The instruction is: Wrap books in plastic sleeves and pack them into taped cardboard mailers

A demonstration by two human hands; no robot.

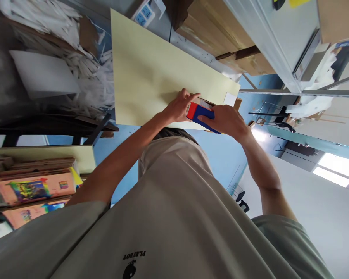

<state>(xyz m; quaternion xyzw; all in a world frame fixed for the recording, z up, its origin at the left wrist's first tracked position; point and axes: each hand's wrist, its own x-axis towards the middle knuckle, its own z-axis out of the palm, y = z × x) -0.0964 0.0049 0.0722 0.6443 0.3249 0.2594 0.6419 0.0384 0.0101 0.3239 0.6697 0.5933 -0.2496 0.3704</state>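
A small box (203,113) with a red and blue side is between my two hands, at the near edge of a pale yellow tabletop (145,69). A brown edge and something whitish show along its top. My right hand (228,119) grips the box's right part, the thumb lying across the blue face. At the red end is my left hand (182,106), its index finger stretched over the top edge and the other fingers bent. Whether the left fingers press on the box or only rest by it is hard to see. A white card (229,99) lies just beyond my right hand.
Large cardboard boxes (215,27) stand behind the table, beside a power strip (145,14). Left are heaped white paper strips (87,77) and a shelf of printed cartons (37,188). A metal rack (267,38) rises at the right, over a blue floor (227,151).
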